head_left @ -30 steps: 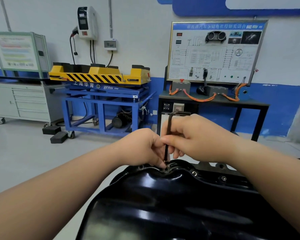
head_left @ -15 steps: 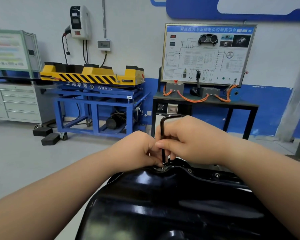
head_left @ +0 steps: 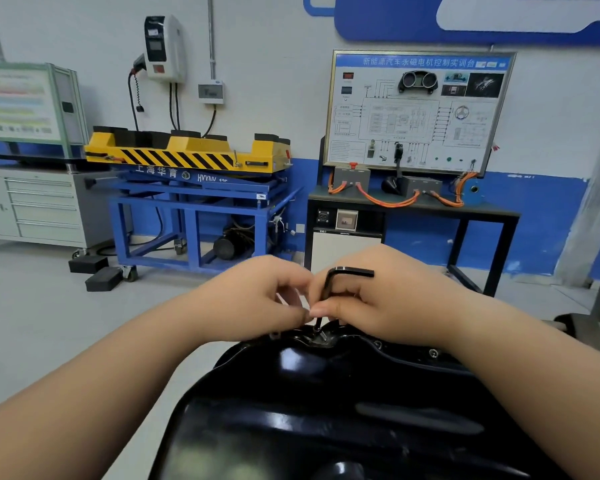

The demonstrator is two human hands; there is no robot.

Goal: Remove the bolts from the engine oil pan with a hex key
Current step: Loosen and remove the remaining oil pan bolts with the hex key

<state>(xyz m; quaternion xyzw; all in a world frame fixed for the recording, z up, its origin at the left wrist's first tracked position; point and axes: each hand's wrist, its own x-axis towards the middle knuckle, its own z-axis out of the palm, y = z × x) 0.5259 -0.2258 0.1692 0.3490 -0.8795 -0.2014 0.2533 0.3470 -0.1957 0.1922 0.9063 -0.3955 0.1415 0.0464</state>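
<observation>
Hex key [head_left: 326, 292]: short arm now swung over right hand [head_left: 395, 306] vs. prior frame; it & left hand [head_left: 253, 299] pinch shaft, tip in bolt [head_left: 317, 330] at far rim of oil pan [head_left: 326, 393]; mid-unscrew, needs more anticlockwise turns.

We lose part of the hex key's [head_left: 327, 284] shaft behind the right hand [head_left: 395, 306] — the oil pan [head_left: 326, 427] (near end) is cropped.

Glossy black oil pan [head_left: 326, 427]; dark metal hex key [head_left: 329, 282]

Black hex key [head_left: 327, 285] upright, glossy oil pan [head_left: 326, 410]
</observation>
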